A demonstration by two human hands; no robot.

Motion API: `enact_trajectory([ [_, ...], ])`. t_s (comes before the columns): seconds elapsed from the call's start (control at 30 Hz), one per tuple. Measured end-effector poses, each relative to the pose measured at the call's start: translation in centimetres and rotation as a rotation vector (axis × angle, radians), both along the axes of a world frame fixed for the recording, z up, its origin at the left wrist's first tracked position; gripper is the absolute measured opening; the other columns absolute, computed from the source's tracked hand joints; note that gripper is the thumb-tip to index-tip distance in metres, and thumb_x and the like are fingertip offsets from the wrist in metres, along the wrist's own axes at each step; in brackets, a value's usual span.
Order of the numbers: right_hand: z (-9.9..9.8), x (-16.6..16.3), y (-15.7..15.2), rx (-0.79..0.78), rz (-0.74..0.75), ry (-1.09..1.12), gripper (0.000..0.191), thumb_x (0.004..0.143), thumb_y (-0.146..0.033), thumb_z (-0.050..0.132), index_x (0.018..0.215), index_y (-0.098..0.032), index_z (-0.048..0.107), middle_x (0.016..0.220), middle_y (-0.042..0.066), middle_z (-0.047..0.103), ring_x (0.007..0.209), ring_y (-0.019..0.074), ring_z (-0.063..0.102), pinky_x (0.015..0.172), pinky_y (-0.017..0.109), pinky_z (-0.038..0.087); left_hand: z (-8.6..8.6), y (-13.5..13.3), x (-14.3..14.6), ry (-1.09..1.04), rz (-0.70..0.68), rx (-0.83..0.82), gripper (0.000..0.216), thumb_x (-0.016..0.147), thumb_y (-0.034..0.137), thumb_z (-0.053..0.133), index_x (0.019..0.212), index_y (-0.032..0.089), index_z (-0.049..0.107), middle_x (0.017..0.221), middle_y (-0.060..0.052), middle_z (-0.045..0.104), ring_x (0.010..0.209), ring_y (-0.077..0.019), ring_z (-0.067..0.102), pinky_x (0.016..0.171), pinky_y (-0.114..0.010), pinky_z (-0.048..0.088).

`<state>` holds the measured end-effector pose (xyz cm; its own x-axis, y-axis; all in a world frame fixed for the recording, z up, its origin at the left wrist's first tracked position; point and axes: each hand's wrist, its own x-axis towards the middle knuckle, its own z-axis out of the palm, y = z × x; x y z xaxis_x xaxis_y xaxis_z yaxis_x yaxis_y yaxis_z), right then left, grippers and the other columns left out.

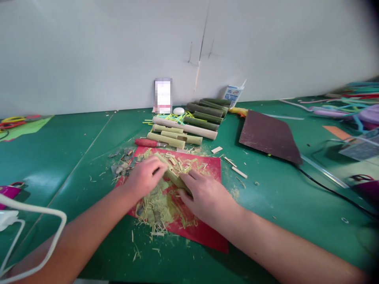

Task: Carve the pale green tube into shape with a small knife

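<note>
A pale green bamboo tube [177,179] with a cut-out in its side lies slantwise between my hands, over a red sheet [213,169]. My right hand [204,193] is wrapped round its lower right end. At its upper left part my left hand [146,173] is closed, with thumb and fingers curled against the tube. Whether a small tool is also in those fingers cannot be seen. Bamboo shavings [155,215] and green dust cover much of the sheet. Just beyond it lies a red-handled carving knife [146,142], its blade pointing right.
Several bamboo pieces [204,123] lie in a row near the wall, beside a phone [163,96] and a drink carton [233,96]. A dark brown board [268,134] lies to the right with a black cable [328,187]. A white cable [60,221] loops over my left forearm.
</note>
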<state>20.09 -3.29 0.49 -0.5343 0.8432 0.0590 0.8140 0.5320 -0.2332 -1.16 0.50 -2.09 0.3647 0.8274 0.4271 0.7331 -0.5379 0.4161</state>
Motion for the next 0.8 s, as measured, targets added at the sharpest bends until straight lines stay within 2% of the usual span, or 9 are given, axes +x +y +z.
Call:
enact_trajectory([
  [0.1, -0.1, 0.0, -0.1, 0.006, -0.016, 0.005, 0.019, 0.083, -0.026, 0.045, 0.095, -0.017, 0.057, 0.085, 0.003, 0.058, 0.068, 0.0145, 0.054, 0.053, 0.027, 0.031, 0.0, 0.4, -0.6, 0.012, 0.133, 0.076, 0.018, 0.087, 0.024, 0.049, 0.078, 0.017, 0.063, 0.077, -0.004, 0.062, 0.075, -0.0168, 0.058, 0.071, -0.029, 0.045],
  [0.3, -0.5, -0.2, -0.4, -0.03, 0.005, -0.005, 0.017, 0.084, -0.028, 0.045, 0.081, -0.017, 0.058, 0.079, 0.003, 0.059, 0.067, 0.015, 0.056, 0.056, 0.027, 0.035, -0.3, 0.3, -1.1, 0.019, 0.089, 0.067, 0.017, 0.087, 0.024, 0.048, 0.089, 0.018, 0.064, 0.086, -0.005, 0.064, 0.082, -0.0171, 0.06, 0.077, -0.029, 0.047],
  [0.5, -0.3, 0.0, 0.0, 0.005, -0.042, 0.04, 0.023, 0.085, -0.031, 0.046, 0.101, -0.017, 0.056, 0.088, 0.005, 0.061, 0.074, 0.0173, 0.059, 0.056, 0.028, 0.037, -0.1, 0.2, -0.8, -0.01, 0.109, 0.11, 0.017, 0.086, 0.023, 0.05, 0.094, 0.018, 0.064, 0.089, -0.005, 0.065, 0.085, -0.0176, 0.06, 0.079, -0.03, 0.047],
  [0.67, 0.7, 0.2, 0.0, 0.026, -0.084, -0.052, 0.026, 0.082, -0.043, 0.049, 0.085, -0.018, 0.057, 0.083, 0.005, 0.059, 0.069, 0.0166, 0.057, 0.052, 0.027, 0.033, -0.1, 0.6, -0.9, 0.009, 0.107, 0.062, 0.016, 0.085, 0.023, 0.052, 0.095, 0.018, 0.064, 0.091, -0.005, 0.065, 0.086, -0.0178, 0.06, 0.08, -0.031, 0.047],
  [0.8, 0.8, 0.3, -0.1, -0.025, -0.126, -0.115, 0.024, 0.082, -0.04, 0.049, 0.075, -0.018, 0.056, 0.074, 0.003, 0.058, 0.062, 0.0151, 0.055, 0.048, 0.027, 0.027, -0.3, 0.1, -0.2, -0.019, 0.095, 0.05, 0.015, 0.085, 0.022, 0.052, 0.093, 0.018, 0.064, 0.089, -0.006, 0.065, 0.085, -0.0179, 0.06, 0.079, -0.032, 0.048],
])
